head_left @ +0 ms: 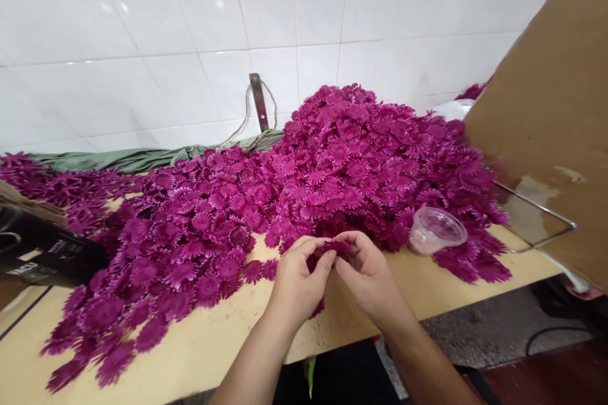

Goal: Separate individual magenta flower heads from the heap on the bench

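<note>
Between my two hands, over the near edge of the table, are magenta artificial flower petals (339,249), partly covered by the fingers. My left hand (304,269) is closed on them, thumb and fingertips pinching from the left. My right hand (365,272) pinches them from the other side, its thumb close to the left thumb. Just beyond the hands rises a large heap of similar magenta flower pieces (342,158), which spreads to the left. To the right of my right hand stands a small clear plastic cup (437,230) with something pale inside.
A black printed box (47,250) stands at the left on the wooden table (190,354). At the right are a cardboard sheet (546,120) and a bent metal wire (536,202). Green cloth (114,160) lies along the tiled wall (190,6), below a metal bracket (259,101).
</note>
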{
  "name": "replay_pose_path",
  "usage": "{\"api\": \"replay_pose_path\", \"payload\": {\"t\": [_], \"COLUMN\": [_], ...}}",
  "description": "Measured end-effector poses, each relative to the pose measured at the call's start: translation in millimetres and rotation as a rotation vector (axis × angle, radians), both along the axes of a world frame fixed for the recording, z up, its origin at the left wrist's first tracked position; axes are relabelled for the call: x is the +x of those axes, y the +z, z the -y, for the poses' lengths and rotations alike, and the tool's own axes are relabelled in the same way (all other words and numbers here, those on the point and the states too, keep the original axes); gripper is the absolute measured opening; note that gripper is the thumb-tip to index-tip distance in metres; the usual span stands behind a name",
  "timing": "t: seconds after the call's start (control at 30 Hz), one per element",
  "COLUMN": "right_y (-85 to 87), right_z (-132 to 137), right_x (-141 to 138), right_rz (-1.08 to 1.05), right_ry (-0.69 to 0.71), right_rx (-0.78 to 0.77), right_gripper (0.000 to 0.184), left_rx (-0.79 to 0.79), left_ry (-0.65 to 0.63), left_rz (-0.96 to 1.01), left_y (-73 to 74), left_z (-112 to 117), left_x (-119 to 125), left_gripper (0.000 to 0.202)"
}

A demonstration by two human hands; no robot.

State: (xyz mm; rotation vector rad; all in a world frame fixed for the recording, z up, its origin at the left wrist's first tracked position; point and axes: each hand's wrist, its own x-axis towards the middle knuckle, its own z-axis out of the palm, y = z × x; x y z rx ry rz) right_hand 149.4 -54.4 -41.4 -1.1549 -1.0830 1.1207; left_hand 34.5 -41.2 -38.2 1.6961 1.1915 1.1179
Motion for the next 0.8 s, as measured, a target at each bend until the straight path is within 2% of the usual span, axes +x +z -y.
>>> {"api": "replay_pose_path", "payload": {"t": [0.1, 0.2, 0.3, 0.4, 0.5, 0.57, 0.7, 0.8], "right_y": [-0.8, 3.3, 11.5, 18.8, 21.1, 20.6, 21.3, 25.0], "right_z": [4.2, 8.5, 8.4, 3.4, -1.4, -2.5, -6.9, -21.1], "right_x": [2.1, 8.0, 12.3, 11.2, 7.1, 4.8, 7.9, 19.7], "right_rz": [0.184, 0.327, 0.421, 0.412, 0.268, 0.178, 0.153, 0.260], "right_ry": [-0.004, -0.080, -0.093, 0.084, 0.302, 0.349, 0.169, -0.088], "right_rx": [0.076, 0.142, 0.193, 0.146, 0.100, 0.097, 0.138, 0.176], "right_gripper": [0.022, 0.024, 0.018, 0.015, 0.013, 0.014, 0.014, 0.013], "left_rx": [0.014, -0.027, -0.079, -0.144, -0.245, -0.280, -0.226, -0.165], "left_ry": [0.078, 0.163, 0.178, 0.124, 0.028, -0.015, -0.025, 0.039], "left_rz": [0.008, 0.010, 0.027, 0.097, 0.233, 0.304, 0.320, 0.325], "left_y": [-1.5, -1.5, -0.7, 1.5, 4.7, 6.6, 9.4, 11.7], "left_z": [-2.4, -3.5, -4.1, -4.0, -2.7, -1.6, 0.7, 2.7], "left_x": [0.8, -1.2, -3.0, -3.4, -3.2, -2.8, -3.8, -9.3], "left_gripper": [0.012, 0.020, 0.029, 0.038, 0.045, 0.049, 0.048, 0.043]}}
